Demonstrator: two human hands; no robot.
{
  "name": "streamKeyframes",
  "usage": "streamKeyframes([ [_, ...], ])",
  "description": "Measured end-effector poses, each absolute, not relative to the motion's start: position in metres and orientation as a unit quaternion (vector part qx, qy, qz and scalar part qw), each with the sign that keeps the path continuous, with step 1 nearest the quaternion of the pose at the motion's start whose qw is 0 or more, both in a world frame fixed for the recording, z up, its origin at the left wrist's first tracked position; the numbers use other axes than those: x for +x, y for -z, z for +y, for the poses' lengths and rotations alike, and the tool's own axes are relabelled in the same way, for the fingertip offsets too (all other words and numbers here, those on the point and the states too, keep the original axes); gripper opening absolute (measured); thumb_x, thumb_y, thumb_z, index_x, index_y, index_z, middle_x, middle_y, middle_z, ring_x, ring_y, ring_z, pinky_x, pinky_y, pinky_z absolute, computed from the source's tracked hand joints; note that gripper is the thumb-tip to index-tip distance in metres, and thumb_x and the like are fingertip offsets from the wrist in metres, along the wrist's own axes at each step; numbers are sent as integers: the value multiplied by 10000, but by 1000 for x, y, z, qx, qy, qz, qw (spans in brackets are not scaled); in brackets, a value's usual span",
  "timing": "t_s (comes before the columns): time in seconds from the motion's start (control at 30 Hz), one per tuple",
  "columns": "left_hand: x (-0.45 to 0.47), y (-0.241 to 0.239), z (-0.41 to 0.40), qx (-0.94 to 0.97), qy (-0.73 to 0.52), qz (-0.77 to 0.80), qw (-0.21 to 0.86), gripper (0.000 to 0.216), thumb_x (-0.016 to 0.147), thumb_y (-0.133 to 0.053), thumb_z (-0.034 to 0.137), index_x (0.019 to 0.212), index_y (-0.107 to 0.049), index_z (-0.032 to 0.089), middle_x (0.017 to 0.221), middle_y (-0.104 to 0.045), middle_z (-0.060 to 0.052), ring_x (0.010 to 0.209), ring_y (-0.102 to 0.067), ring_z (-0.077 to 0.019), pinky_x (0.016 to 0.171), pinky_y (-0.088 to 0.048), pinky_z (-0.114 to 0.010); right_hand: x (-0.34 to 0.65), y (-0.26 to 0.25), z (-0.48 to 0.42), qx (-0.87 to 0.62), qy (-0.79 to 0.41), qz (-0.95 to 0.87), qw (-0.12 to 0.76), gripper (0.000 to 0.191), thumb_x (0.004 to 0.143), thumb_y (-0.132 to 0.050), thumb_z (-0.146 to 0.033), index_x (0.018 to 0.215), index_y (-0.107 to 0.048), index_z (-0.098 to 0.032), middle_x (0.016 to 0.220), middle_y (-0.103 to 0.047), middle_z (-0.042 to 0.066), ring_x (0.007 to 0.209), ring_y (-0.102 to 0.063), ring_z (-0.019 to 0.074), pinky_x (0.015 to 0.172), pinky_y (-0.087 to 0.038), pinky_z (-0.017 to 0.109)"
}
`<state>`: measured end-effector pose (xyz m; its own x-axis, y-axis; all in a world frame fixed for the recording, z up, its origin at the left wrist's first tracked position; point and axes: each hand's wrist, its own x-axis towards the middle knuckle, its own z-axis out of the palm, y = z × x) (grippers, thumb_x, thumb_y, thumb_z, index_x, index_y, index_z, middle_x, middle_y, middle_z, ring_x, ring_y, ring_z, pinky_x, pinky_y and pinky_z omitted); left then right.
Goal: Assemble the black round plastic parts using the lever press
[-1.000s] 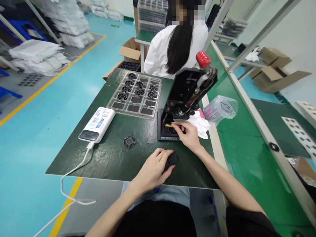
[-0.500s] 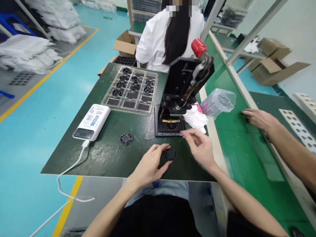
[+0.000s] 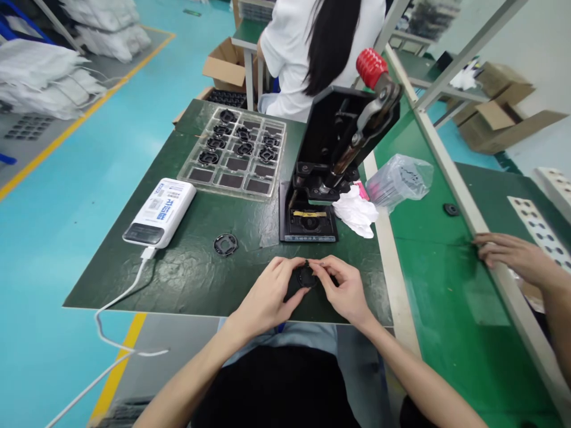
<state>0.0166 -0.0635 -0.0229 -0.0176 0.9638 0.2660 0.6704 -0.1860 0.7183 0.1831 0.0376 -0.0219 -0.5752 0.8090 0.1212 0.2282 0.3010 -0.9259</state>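
My left hand (image 3: 267, 294) is closed round a small round black part (image 3: 305, 277) near the front edge of the dark green mat (image 3: 187, 267). My right hand (image 3: 343, 291) pinches the same part from the right, fingertips meeting the left thumb. Just beyond stands a black hand press (image 3: 339, 139) with a red-knobbed lever (image 3: 372, 66); its base fixture (image 3: 308, 221) carries a yellow strip. A loose black ring part (image 3: 225, 244) lies to the left on the mat.
A clear tray (image 3: 236, 157) with several black parts sits at the back, a white power bank (image 3: 159, 211) with cable at left. White cloth (image 3: 355, 211) and a plastic bag (image 3: 399, 178) lie right of the press. Another person's hand (image 3: 513, 255) rests on the green bench; a white-coated person sits ahead.
My right hand left the press fixture, swung back and joined my left hand on the black part. The other person's hand came in from the right and now sits nearer the rail.
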Motion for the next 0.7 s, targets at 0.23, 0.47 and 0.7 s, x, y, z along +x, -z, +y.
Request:
streamKeyframes([
  [0.23, 17, 26, -63, 663, -385, 608, 206, 501, 939, -672, 189, 1369, -417, 221, 1224, -659, -98, 1134, -623, -262, 882, -613, -406, 180, 18, 35, -335, -431, -782, 301, 149, 976, -616, -250, 877, -715, -196, 837, -732, 36, 649, -617, 126, 590, -485, 254],
  [0.47, 19, 28, -63, 658, -393, 607, 208, 526, 931, -666, 167, 1378, -397, 230, 1233, -659, -103, 1135, -628, -271, 909, -608, -439, 176, 16, 32, -315, -353, -829, 299, 157, 996, -564, -224, 878, -666, -208, 741, -635, 12, 582, -522, 120, 568, -448, 268],
  [0.7, 21, 29, -63, 655, -389, 616, 203, 490, 919, -660, 157, 1339, -418, 228, 1204, -666, -99, 1110, -637, -268, 906, -601, -440, 169, 17, 35, -313, -342, -837, 291, 255, 993, -556, -240, 740, -583, -213, 639, -531, -13, 564, -501, 117, 551, -424, 261],
])
